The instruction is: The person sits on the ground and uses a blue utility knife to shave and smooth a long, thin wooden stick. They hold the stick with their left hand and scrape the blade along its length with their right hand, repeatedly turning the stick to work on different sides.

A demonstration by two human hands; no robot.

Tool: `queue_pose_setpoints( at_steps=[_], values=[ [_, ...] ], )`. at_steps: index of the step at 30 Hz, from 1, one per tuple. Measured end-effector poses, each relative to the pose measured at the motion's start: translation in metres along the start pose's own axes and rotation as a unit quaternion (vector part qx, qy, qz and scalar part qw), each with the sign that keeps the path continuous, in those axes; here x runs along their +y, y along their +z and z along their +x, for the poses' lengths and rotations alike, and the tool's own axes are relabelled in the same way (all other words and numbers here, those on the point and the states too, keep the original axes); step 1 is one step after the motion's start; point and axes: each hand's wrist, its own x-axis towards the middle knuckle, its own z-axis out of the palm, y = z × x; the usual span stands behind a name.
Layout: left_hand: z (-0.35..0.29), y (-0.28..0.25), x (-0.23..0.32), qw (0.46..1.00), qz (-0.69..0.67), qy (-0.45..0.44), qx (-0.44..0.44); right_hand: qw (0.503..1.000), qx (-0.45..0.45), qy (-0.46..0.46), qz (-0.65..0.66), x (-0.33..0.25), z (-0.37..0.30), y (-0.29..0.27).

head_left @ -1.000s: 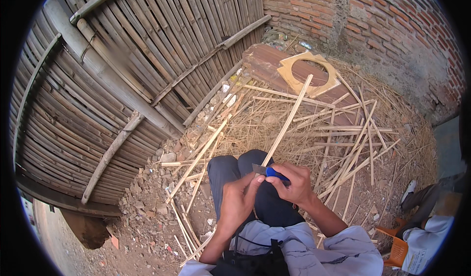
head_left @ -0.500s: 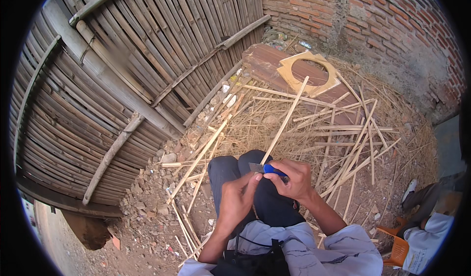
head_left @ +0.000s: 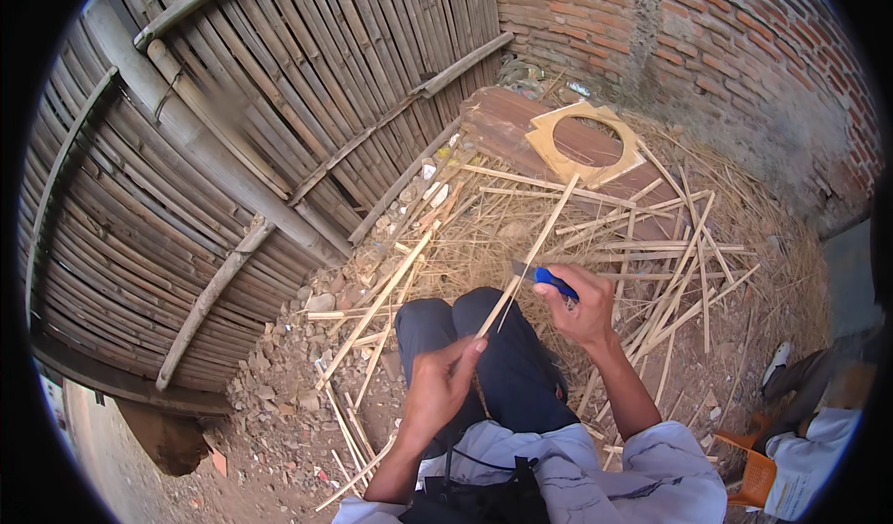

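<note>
Pinching one end of the pale strip, the left hand likely steadies it for the blue-handled knife gripped mid-strip by the right hand.

A slender pale strip slants forward and right, a blue-handled knife with its blade across it.

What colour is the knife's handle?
The handle is blue; the head view shows it best.
</note>
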Motion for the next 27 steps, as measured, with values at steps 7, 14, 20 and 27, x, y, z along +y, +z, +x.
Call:
queue_pose_setpoints(
  at_steps=[7,14,20,27],
  values=[
    [-0.01,-0.009,-0.005,0.999,0.025,-0.03,-0.034,0.988,0.098,0.113,-0.043,0.06,0.038,-0.023],
    [-0.002,-0.004,-0.023,0.999,0.011,-0.03,0.004,0.963,0.204,0.175,-0.016,0.121,0.045,-0.066],
    [0.007,0.006,-0.012,0.998,-0.047,-0.027,-0.012,0.996,0.013,0.072,0.044,0.006,-0.001,-0.017],
    [0.01,0.012,0.011,0.999,-0.045,0.0,0.01,0.995,-0.05,-0.014,0.085,-0.031,-0.032,0.01]
  ],
)
